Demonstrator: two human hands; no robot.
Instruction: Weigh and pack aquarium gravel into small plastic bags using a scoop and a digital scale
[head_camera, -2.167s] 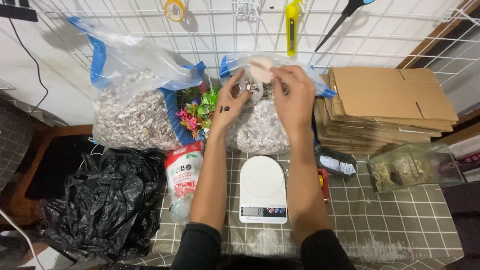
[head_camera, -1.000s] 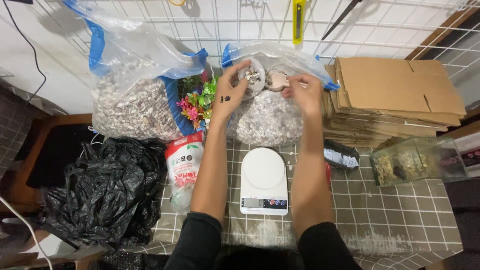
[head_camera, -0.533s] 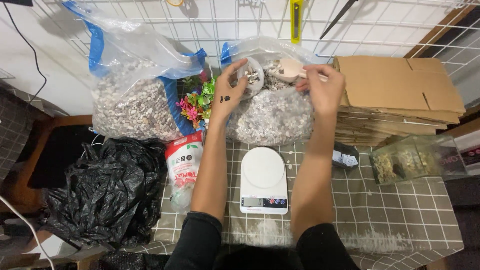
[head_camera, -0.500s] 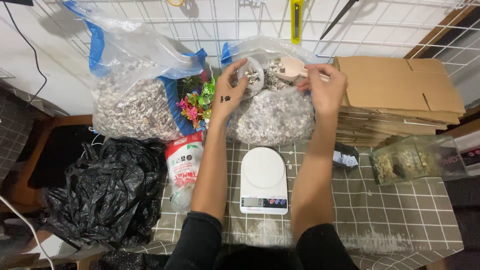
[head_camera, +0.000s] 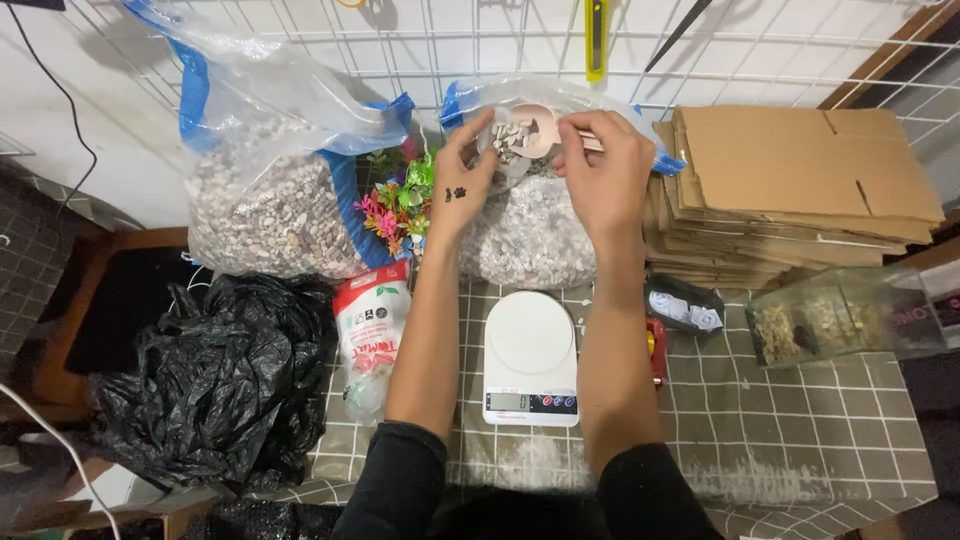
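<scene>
My right hand (head_camera: 600, 170) holds a pale pink scoop (head_camera: 537, 128) loaded with small beige stones, tilted toward my left hand. My left hand (head_camera: 462, 178) pinches a small piece of clear plastic (head_camera: 497, 160), apparently a small bag with stones in it, right at the scoop's lip. Both hands hover over the open top of a clear, blue-edged bag of gravel (head_camera: 530, 235) at the back of the table. A white kitchen scale (head_camera: 530, 355) sits below, between my forearms, with nothing on its plate.
A larger gravel bag (head_camera: 270, 200) stands at back left, with plastic plants (head_camera: 395, 200) beside it. A crumpled black bag (head_camera: 215, 370), a red-and-white pouch (head_camera: 372, 335), stacked cardboard (head_camera: 800, 190) and a clear tank (head_camera: 840, 325) surround the scale. A wire grid (head_camera: 420, 50) holds tools.
My right hand drew the scoop out to the right, then brought it back to my left hand, now filled with stones and tipped toward the clear plastic.
</scene>
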